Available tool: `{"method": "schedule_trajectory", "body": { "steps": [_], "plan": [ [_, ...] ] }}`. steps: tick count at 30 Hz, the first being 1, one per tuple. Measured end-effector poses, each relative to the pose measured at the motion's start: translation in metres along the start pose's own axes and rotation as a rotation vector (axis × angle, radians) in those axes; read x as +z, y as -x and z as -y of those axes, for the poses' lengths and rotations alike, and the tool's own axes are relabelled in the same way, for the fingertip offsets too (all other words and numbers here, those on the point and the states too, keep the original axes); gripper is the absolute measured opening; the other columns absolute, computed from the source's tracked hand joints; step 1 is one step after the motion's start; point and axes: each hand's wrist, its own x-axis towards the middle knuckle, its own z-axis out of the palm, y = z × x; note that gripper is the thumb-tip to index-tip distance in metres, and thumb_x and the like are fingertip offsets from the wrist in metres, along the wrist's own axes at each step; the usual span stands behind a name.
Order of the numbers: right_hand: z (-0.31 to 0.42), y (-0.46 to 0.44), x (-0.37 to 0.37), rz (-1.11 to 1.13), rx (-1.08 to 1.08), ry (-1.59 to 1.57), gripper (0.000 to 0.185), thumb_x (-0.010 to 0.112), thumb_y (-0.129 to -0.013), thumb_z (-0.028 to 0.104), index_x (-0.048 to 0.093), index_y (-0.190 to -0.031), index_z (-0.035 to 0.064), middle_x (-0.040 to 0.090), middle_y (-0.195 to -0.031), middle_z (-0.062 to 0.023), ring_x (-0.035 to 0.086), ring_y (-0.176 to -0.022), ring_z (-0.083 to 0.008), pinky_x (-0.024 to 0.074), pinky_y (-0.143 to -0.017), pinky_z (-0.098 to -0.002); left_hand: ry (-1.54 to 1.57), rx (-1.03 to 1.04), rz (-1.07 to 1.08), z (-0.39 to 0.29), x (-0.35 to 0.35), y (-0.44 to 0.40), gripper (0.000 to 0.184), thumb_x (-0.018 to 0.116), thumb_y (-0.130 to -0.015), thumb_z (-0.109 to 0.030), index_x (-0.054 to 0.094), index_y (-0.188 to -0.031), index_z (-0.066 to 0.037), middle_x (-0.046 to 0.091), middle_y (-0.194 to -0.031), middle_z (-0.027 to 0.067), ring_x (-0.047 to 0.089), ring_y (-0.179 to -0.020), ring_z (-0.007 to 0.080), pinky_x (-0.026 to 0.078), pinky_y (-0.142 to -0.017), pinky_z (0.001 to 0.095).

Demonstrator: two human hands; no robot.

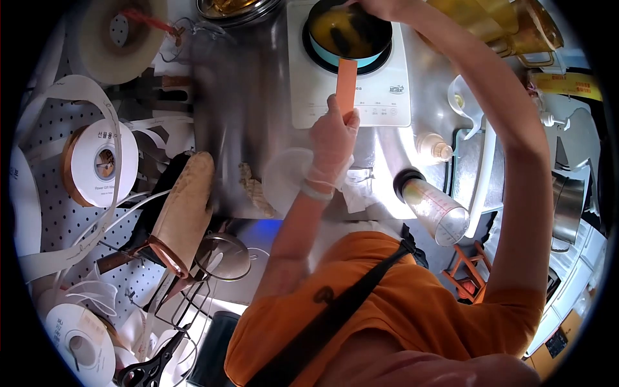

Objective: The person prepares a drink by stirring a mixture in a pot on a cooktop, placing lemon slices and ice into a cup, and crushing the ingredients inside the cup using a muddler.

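Observation:
A small frying pan point(380, 39), dark inside and light blue outside, stands on a white portable cooktop point(309, 100). Yellow liquid-looking food point(358, 35) lies in it, with dark patches I cannot identify. My left hand point(333, 138), with a clear plastic glove about the wrist, is closed round the pan's orange handle point(347, 84). My right arm curves over from the right. At the top edge of the view, my right hand point(379, 8) is bent over the pan's far rim; its fingers are partly cut off, and what they hold is hidden.
Right of the cooktop are a small capped bottle point(433, 148), a clear measuring container point(438, 209) and a white ladle-like utensil point(465, 100). Ribbon spools point(122, 155) hang on a pegboard at left. A translucent round lid point(284, 184) lies beside my left wrist.

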Motion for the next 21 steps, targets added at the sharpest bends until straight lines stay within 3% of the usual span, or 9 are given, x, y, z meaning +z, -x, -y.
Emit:
{"method": "schedule_trajectory", "body": {
  "steps": [4, 5, 6, 8, 10, 11, 14, 15, 21],
  "plan": [
    [0.019, 0.032, 0.020, -0.235, -0.487, -0.066, 0.012, 0.056, -0.075, 0.001, 0.066, -0.082, 0.0017, 0.062, -0.073, -0.0145, 0.062, -0.076, -0.0322, 0.0504, -0.067, -0.0382, -0.012, 0.012, 0.027, 0.002, -0.002, -0.002, 0.052, 0.065, -0.083, -0.032, 0.046, -0.119, 0.001, 0.065, -0.071, 0.0152, 0.067, -0.066, 0.0300, 0.055, -0.060, 0.0349],
    [0.019, 0.045, 0.015, 0.099, -0.510, 0.162, 0.013, 0.056, -0.076, 0.000, 0.066, -0.083, 0.0024, 0.062, -0.076, -0.0157, 0.062, -0.078, -0.0309, 0.0511, -0.068, -0.0371, -0.008, 0.011, 0.033, 0.001, -0.003, -0.001, 0.052, 0.065, -0.083, -0.032, 0.046, -0.119, 0.001, 0.065, -0.071, 0.0152, 0.067, -0.066, 0.0300, 0.055, -0.060, 0.0349],
    [0.028, 0.060, 0.006, 0.282, -0.384, 0.273, 0.012, 0.056, -0.075, 0.001, 0.066, -0.083, 0.0026, 0.063, -0.081, -0.0149, 0.062, -0.082, -0.0287, 0.0514, -0.069, -0.0358, -0.016, -0.002, 0.038, 0.001, -0.004, -0.002, 0.052, 0.065, -0.083, -0.032, 0.047, -0.119, 0.001, 0.065, -0.072, 0.0152, 0.067, -0.067, 0.0300, 0.055, -0.061, 0.0349],
    [0.007, 0.072, 0.009, 0.062, -0.407, 0.205, 0.011, 0.057, -0.077, 0.003, 0.064, -0.085, 0.0037, 0.063, -0.086, -0.0122, 0.063, -0.082, -0.0263, 0.0517, -0.069, -0.0348, -0.018, -0.022, 0.040, -0.001, -0.004, -0.002, 0.052, 0.065, -0.083, -0.032, 0.047, -0.119, 0.001, 0.065, -0.073, 0.0152, 0.067, -0.067, 0.0299, 0.055, -0.061, 0.0350],
    [-0.002, 0.057, -0.009, -0.102, -0.459, 0.097, 0.018, 0.054, -0.079, 0.010, 0.068, -0.087, 0.0028, 0.063, -0.074, -0.0192, 0.065, -0.077, -0.0307, 0.0523, -0.068, -0.0374, -0.015, -0.030, 0.055, -0.002, -0.005, -0.002, 0.052, 0.065, -0.084, -0.033, 0.047, -0.119, 0.001, 0.066, -0.074, 0.0152, 0.067, -0.068, 0.0299, 0.055, -0.062, 0.0351],
    [0.004, 0.048, -0.015, 0.031, -0.214, 0.243, 0.016, 0.051, -0.080, 0.010, 0.066, -0.080, 0.0039, 0.063, -0.071, -0.0163, 0.065, -0.071, -0.0284, 0.0527, -0.064, -0.0357, -0.015, -0.031, 0.053, -0.003, -0.005, -0.002, 0.052, 0.065, -0.084, -0.033, 0.047, -0.119, 0.001, 0.066, -0.074, 0.0152, 0.067, -0.068, 0.0299, 0.055, -0.062, 0.0351],
    [-0.011, 0.027, 0.029, -0.031, -0.229, 0.391, 0.015, 0.050, -0.080, 0.010, 0.063, -0.076, 0.0036, 0.063, -0.069, -0.0154, 0.064, -0.066, -0.0295, 0.0523, -0.060, -0.0363, -0.025, -0.021, 0.038, -0.003, -0.007, -0.002, 0.052, 0.065, -0.084, -0.033, 0.047, -0.120, 0.001, 0.066, -0.075, 0.0151, 0.068, -0.069, 0.0295, 0.055, -0.062, 0.0348],
    [-0.028, 0.032, 0.064, -0.191, -0.302, 0.269, 0.013, 0.057, -0.078, 0.006, 0.064, -0.089, 0.0044, 0.064, -0.086, -0.0105, 0.063, -0.081, -0.0260, 0.0518, -0.068, -0.0348, -0.033, -0.024, 0.036, -0.003, -0.006, -0.002, 0.052, 0.064, -0.084, -0.033, 0.047, -0.120, 0.001, 0.066, -0.075, 0.0150, 0.068, -0.069, 0.0291, 0.055, -0.062, 0.0343],
    [-0.027, 0.080, 0.021, 0.114, -0.377, 0.337, 0.016, 0.057, -0.078, 0.004, 0.063, -0.093, 0.0049, 0.063, -0.080, -0.0101, 0.064, -0.078, -0.0266, 0.0519, -0.067, -0.0348, -0.015, -0.027, 0.047, -0.004, -0.006, -0.001, 0.052, 0.064, -0.085, -0.033, 0.046, -0.121, 0.001, 0.066, -0.077, 0.0145, 0.068, -0.069, 0.0281, 0.055, -0.062, 0.0328]
  ]
}}
